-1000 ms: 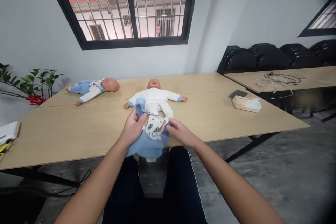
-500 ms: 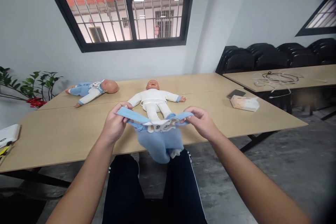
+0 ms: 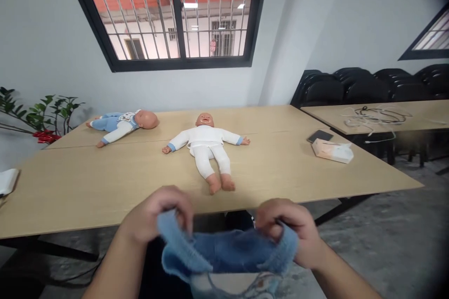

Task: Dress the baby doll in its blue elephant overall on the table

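A small blue knitted doll garment (image 3: 224, 254) is stretched between my two hands, below the near edge of the table. My left hand (image 3: 154, 217) is closed on its left side and my right hand (image 3: 287, 229) is closed on its right side. In front of them a baby doll in white clothes (image 3: 206, 147) lies on its back on the wooden table (image 3: 87, 182), feet toward me. A second baby doll in blue and white (image 3: 121, 124) lies at the far left of the table.
A tissue pack (image 3: 331, 149) and a dark phone (image 3: 319, 136) lie at the table's right end. Another table with cables (image 3: 375, 114) and black chairs (image 3: 354, 84) stand at the right. A plant (image 3: 38, 112) is at far left, a white object (image 3: 7, 180) at the left edge.
My hands have pulled the blue garment back from over the white doll's legs and lowered it toward me, below the table edge. The doll's legs and feet now show.
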The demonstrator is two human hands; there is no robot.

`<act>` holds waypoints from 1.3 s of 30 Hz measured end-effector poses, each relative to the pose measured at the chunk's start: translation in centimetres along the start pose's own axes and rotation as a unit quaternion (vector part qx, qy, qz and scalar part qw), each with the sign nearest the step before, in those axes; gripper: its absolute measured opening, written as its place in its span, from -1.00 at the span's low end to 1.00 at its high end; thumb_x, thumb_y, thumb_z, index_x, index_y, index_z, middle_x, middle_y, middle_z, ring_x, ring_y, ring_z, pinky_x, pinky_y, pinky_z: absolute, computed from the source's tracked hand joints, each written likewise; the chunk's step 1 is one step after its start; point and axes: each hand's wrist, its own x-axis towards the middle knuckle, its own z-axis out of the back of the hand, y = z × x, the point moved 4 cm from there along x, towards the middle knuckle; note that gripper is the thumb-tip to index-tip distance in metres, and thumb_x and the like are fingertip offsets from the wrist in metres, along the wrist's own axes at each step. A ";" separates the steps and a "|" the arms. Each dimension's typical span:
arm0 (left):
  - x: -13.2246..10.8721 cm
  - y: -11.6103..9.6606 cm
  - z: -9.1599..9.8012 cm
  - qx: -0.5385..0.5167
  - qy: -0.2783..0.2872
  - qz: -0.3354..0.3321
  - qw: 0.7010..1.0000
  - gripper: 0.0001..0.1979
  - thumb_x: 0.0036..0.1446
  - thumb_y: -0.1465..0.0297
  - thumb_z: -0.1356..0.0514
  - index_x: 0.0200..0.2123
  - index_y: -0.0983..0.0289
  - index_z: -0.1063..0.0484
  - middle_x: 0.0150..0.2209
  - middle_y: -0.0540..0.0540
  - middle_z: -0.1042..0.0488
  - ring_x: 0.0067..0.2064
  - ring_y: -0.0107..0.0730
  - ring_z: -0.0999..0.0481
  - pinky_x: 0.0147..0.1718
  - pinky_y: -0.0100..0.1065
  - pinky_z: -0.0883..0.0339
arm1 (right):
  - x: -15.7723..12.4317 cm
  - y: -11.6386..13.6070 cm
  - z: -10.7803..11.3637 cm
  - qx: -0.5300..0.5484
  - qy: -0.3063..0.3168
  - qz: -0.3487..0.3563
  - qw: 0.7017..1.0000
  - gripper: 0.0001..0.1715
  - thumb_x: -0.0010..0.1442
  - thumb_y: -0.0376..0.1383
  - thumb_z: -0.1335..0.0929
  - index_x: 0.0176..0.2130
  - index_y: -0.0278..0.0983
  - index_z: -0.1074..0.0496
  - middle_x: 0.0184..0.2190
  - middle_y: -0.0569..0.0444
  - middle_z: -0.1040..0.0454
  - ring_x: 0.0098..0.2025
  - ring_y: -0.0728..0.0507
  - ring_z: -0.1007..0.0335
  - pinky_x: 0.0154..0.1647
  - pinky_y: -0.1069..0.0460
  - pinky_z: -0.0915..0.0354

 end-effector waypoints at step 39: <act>19.1 11.1 3.3 0.528 0.080 0.005 0.846 -0.61 0.34 0.08 -0.10 0.01 0.22 -0.50 -0.01 0.18 -0.59 0.04 -0.07 -0.49 -0.01 -0.18 -0.28 | -9.6 -14.9 -5.1 0.002 -0.280 -0.402 0.872 -0.40 0.27 0.08 -0.39 0.09 -0.27 -0.55 -0.55 0.16 -0.34 -0.52 -0.05 -0.23 -0.51 0.07 -0.21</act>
